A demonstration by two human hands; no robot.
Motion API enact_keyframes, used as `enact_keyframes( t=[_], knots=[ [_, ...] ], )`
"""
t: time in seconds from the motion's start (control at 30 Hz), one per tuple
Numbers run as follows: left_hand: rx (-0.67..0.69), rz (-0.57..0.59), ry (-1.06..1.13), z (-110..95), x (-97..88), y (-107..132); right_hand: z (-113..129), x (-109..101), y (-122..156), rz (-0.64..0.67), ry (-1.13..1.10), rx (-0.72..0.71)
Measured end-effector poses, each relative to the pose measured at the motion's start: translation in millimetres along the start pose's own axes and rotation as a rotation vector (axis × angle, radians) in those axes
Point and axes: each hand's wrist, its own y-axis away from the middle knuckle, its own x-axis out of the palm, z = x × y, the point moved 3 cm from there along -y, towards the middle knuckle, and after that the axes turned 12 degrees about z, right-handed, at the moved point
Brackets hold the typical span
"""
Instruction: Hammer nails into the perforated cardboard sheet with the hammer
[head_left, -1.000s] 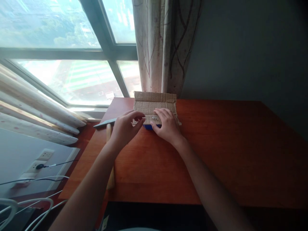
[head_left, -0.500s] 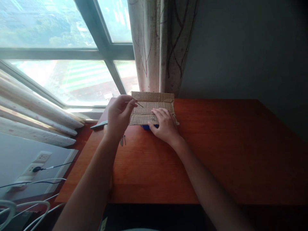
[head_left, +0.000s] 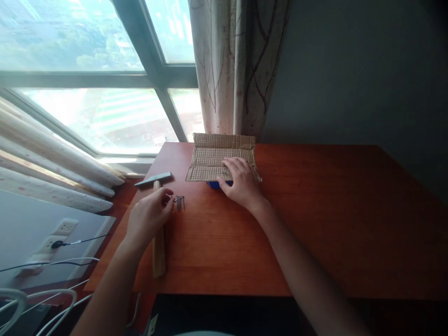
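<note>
Grey is covering the wall, which is rising behind the cardboard and to its right. Bright daylight is coming through the window, behind the cardboard and to its left, while a branch-patterned curtain is hanging straight behind it. Under all this, the reddish-brown table is stretching mostly to the right of the cardboard and toward the person.

The cardboard itself is lying at the far side of the table, showing two creases and rows of small holes. To its left, the hammer is resting with its metal head away from the person, its wooden handle running nearer.

On the cardboard's right part, the right hand is resting half-open, its fingers bending over the top and its thumb standing apart at the near edge. Nearer than the cardboard and to its left, the left hand is crossing the handle with curled fingers; whether it is gripping anything, I cannot tell.

Something blue is peeking out beneath the cardboard's near edge. Several nails are lying nearer than its left corner, just beside the left fingertips.
</note>
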Motion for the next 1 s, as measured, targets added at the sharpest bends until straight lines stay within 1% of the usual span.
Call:
enact_keyframes(
  t=[0.17, 0.33, 0.53, 0.6, 0.67, 0.77, 0.83, 0.9, 0.93, 0.97, 1.0],
  knots=[
    [-0.026, 0.042, -0.027, -4.4, 2.9, -1.2, 0.3, -0.4, 0.1, -0.002, -0.005, 0.001],
    [-0.020, -0.024, -0.011, -2.2, -2.3, -6.1, 2.3, -1.3, 0.7, -0.006, 0.001, -0.005],
    [0.016, -0.054, 0.010, -1.8, -8.0, -10.2, 2.9, -2.4, 1.5, 0.006, 0.006, 0.007],
    [0.036, -0.075, 0.038, -2.8, -8.8, -10.1, 2.4, -2.2, 1.2, 0.013, 0.006, 0.012],
    [0.078, -0.122, 0.106, -7.1, -10.6, -9.4, 2.0, -1.9, 0.9, 0.015, 0.007, 0.013],
    [0.159, -0.249, 0.261, -22.9, -17.4, -9.0, 2.0, -1.8, 0.8, 0.012, 0.011, 0.013],
    [0.214, -0.305, 0.337, -40.2, -22.8, -12.5, 2.1, -1.9, 0.9, 0.011, 0.009, 0.014],
    [0.307, -0.282, 0.356, -62.8, -26.3, -20.9, 1.9, -1.8, 1.1, 0.010, 0.002, 0.016],
    [0.377, -0.239, 0.344, -75.3, -26.8, -26.7, 1.7, -1.7, 1.1, 0.009, -0.001, 0.015],
    [0.464, -0.166, 0.325, -88.0, -26.1, -33.4, 1.3, -1.4, 1.1, 0.008, -0.004, 0.016],
    [0.522, -0.122, 0.312, -98.7, -25.5, -40.3, 0.8, -1.1, 1.1, 0.007, -0.006, 0.016]
  ],
)
